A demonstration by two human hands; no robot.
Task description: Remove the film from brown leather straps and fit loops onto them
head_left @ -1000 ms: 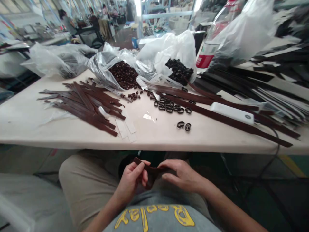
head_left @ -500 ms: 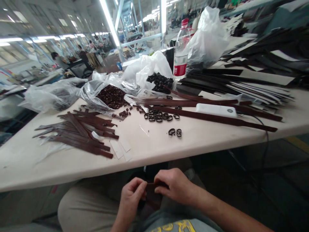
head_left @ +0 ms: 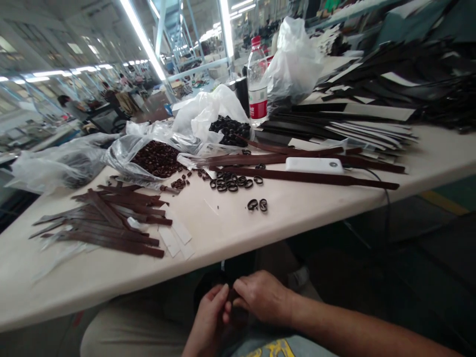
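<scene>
Head view: drawn closer together than a second ago, left hand (head_left: 212, 310) and right hand (head_left: 265, 297) nearly meeting. Both closed, pinching brown strip (head_left: 232, 295) between, just off near edge of surface (head_left: 223, 223). Less strip showing now, so handling harder to read; mostly covered by own grip. On surface: strip pile (head_left: 107, 223) left, black rings (head_left: 232, 187) mid, white box (head_left: 314, 165) by long strips (head_left: 334, 179) right, plastic bags (head_left: 217, 105) far.
</scene>
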